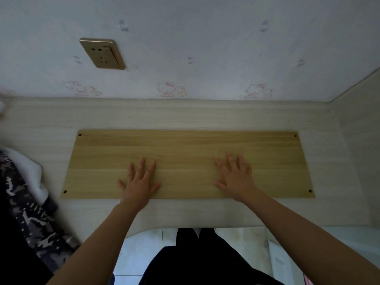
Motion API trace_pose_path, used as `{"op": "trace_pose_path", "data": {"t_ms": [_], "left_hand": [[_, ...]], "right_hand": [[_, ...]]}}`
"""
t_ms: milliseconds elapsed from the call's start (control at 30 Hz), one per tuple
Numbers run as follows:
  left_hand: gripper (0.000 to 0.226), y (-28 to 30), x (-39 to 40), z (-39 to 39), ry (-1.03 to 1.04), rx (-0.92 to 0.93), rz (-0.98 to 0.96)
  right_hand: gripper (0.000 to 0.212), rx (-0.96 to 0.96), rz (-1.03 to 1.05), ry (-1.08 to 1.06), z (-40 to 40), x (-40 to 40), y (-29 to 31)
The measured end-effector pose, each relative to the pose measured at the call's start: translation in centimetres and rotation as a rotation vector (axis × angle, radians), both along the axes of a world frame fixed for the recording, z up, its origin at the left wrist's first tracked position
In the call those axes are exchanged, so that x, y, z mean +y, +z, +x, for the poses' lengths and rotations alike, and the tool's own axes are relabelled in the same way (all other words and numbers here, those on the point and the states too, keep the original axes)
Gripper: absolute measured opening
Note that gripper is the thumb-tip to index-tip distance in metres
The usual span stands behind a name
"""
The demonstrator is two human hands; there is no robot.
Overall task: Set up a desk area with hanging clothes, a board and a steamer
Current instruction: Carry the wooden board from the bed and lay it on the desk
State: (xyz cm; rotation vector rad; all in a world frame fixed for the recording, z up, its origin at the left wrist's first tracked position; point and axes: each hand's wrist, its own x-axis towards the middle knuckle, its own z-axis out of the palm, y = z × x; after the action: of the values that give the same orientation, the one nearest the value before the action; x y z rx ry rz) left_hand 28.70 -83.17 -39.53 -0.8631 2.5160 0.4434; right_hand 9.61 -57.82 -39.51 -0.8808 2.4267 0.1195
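A long rectangular wooden board (185,147) with a small hole at each corner lies flat on the pale desk (144,116), its long side parallel to the wall. My left hand (138,182) rests palm down on the board's near left part, fingers spread. My right hand (236,177) lies flat on its near right part, fingers spread as well. Neither hand holds anything. Dark patterned clothing and a white fabric (30,192) lie on the desk's left end. No steamer is in view.
A gold wall socket (102,53) sits on the cartoon-patterned wallpaper above the desk's left half. A side panel (359,140) closes the desk at the right. The desk's curved front edge and a tiled floor (144,249) are below, with my dark trousers.
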Motion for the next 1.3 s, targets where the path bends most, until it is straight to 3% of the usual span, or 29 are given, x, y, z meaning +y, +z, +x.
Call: {"op": "trace_pose_path", "data": {"t_ms": [300, 533, 833, 967, 1167, 1300], "left_hand": [[0.073, 1.3, 0.3, -1.2, 0.040, -0.026, 0.017], [0.054, 3.3, 4.8, -4.4, -0.028, 0.045, 0.066], [0.041, 3.4, 10.5, -4.3, -0.101, 0.126, 0.147], [0.037, 3.9, 11.9, -3.2, -0.129, 0.217, 0.145], [0.035, 4.5, 13.9, -1.2, -0.314, 0.381, -0.020], [0.034, 4.4, 15.1, 1.1, -0.375, 0.419, 0.023]], "right_hand": [[0.066, -0.053, -0.015, -0.008, -1.1, 0.2, 1.7], [0.050, -0.162, -0.045, -0.034, -1.6, 1.2, 4.1], [0.037, -0.065, -0.077, 0.066, 0.3, 3.1, 4.4], [0.032, -0.043, -0.129, 0.034, 2.3, 4.4, 5.0], [0.036, 0.106, -0.174, -0.038, 7.0, 7.3, 5.5], [0.039, 0.162, -0.154, -0.154, 12.2, 8.9, 5.4]]}}
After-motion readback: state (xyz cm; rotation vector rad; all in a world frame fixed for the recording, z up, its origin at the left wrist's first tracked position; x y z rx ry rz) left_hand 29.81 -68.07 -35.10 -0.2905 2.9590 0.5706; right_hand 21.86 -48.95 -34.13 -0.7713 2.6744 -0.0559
